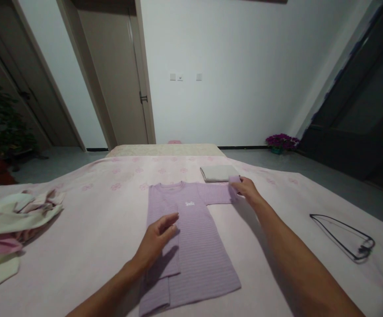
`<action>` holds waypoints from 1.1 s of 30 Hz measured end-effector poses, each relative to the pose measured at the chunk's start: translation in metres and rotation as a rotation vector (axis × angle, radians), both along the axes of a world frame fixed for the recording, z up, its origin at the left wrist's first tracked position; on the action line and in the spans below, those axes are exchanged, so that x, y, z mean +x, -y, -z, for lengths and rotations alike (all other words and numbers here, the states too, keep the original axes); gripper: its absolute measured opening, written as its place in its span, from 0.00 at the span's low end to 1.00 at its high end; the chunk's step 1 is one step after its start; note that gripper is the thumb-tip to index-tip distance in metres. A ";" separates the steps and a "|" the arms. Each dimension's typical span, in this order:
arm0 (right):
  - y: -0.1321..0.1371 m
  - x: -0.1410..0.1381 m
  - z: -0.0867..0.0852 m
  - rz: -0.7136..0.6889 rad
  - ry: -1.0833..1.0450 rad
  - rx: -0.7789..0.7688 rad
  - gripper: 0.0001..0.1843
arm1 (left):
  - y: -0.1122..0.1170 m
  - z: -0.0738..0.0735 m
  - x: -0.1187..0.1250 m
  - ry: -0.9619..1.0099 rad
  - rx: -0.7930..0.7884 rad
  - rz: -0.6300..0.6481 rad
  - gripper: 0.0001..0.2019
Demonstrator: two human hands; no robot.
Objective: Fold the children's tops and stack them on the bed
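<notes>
I see the left hand [158,237], its grip loose and empty, over the left half of the flat lilac shirt [199,246]; farther off, the right hand [249,190] pinches the end of the outstretched sleeve [216,193]. Bare flowered cover [105,215] separates the shirt from a clothes heap [3,224] at left and a thin black hanger [331,240] at right. Beyond the ribbed shirt lies a pale folded cloth [217,173].
</notes>
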State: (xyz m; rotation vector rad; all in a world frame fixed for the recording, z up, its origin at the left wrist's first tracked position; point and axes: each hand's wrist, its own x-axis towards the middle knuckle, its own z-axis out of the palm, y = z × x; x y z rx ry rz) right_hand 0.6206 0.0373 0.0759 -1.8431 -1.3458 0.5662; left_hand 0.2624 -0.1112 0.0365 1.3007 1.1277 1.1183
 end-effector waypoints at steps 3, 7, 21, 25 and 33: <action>0.016 -0.066 -0.015 -0.346 -0.241 0.029 0.25 | -0.025 -0.013 0.021 0.378 -0.163 -0.014 0.23; 0.046 -0.111 -0.014 -0.695 -0.501 -0.001 0.30 | -0.052 -0.009 0.036 0.578 -0.385 -0.186 0.17; 0.135 -0.076 0.043 -0.500 0.476 -0.274 0.27 | -0.109 -0.035 0.022 0.489 -0.208 -0.382 0.05; 0.144 -0.085 0.037 -0.544 0.390 -0.276 0.33 | -0.117 -0.058 0.006 0.480 -0.142 -0.399 0.06; 0.147 -0.139 0.024 -0.625 0.353 -0.208 0.37 | -0.110 -0.077 -0.035 0.434 -0.077 -0.449 0.10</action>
